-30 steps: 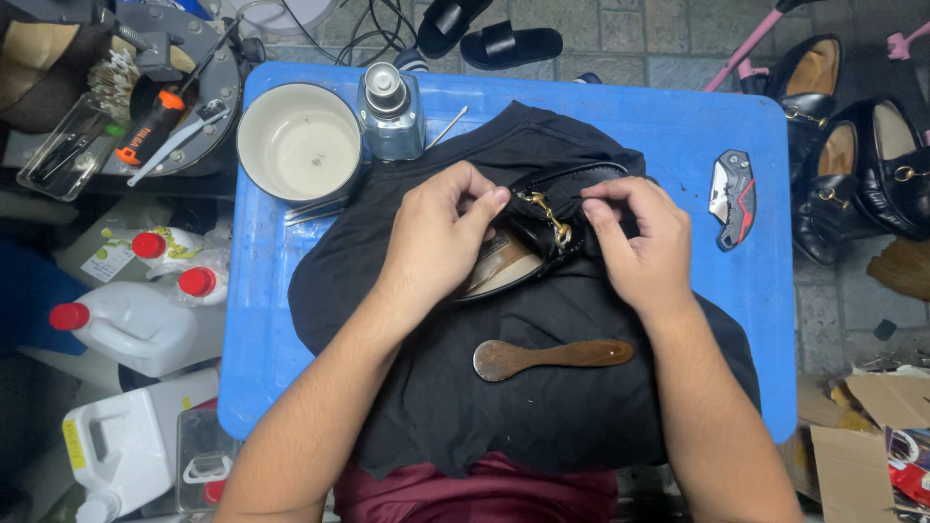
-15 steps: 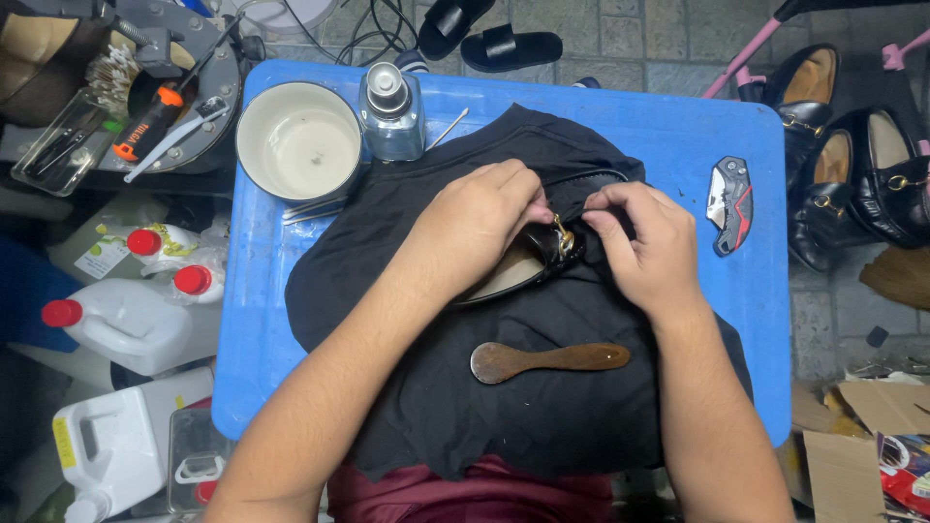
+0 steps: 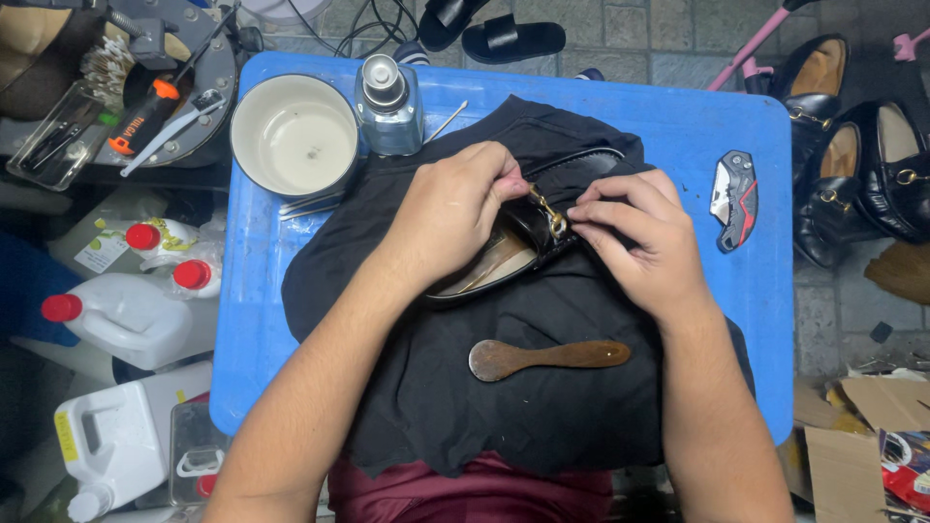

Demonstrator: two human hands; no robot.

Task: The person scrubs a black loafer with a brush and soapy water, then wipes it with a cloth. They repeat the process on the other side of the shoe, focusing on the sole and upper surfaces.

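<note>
Black loafer (image 3: 513,254) sits mid-table on the black cloth (image 3: 504,407), half wrapped in it, opening toward me. My left hand (image 3: 448,211) is curled over the shoe's opening side, thumb and forefinger pinched at the gold buckle (image 3: 548,215). My right hand (image 3: 635,232) is closed too, fingertips pressing cloth against the vamp just beside the buckle. Can't tell if the left pinch grips the metal itself or a scrap of cloth over it

Risks as I see them:
- buckle is small and both pinches crowd it; a slip could drag a nail across the leather
- cloth is loose, shoe could roll off its sole
- wooden spoon-shaped tool (image 3: 547,356) lies near my forearms, easy to knock off
- bottle (image 3: 387,107) and bowl (image 3: 295,136) stand at the far edge, just beside the cloth; tugging the cloth could tip them
- folding knife (image 3: 733,199) well apart on the blue table (image 3: 756,329), low concern
</note>
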